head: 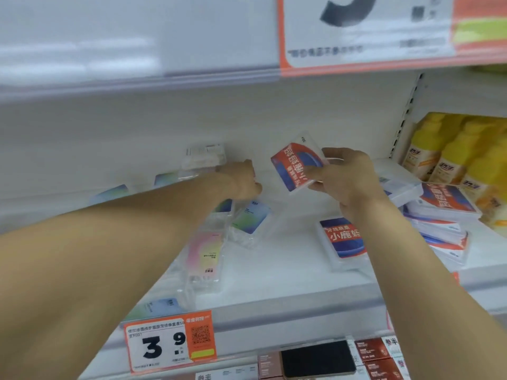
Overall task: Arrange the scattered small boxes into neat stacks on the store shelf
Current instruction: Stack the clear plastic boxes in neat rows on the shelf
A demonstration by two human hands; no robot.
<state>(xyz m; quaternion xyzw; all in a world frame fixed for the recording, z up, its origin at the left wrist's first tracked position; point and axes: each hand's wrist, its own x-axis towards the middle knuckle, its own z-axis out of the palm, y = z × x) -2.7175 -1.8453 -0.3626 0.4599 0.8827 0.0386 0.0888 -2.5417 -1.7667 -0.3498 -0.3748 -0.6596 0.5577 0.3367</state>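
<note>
Red box [297, 166] tilted in right grip [346, 179], above shelf [274, 283]

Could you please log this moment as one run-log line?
right hand holds red-blue box above shelf | left hand reaching among clear boxes | stacking unfinished

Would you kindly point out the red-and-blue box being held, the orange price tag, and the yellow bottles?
Red-and-blue small box [297, 167], head view, printed front face.
Orange price tag [168, 344], head view, white number panel.
Yellow bottles [463, 152], head view, middle bottle's body.

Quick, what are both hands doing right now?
Left hand: reaching among the clear boxes; grip cannot be told.
Right hand: holding a red box.
</note>
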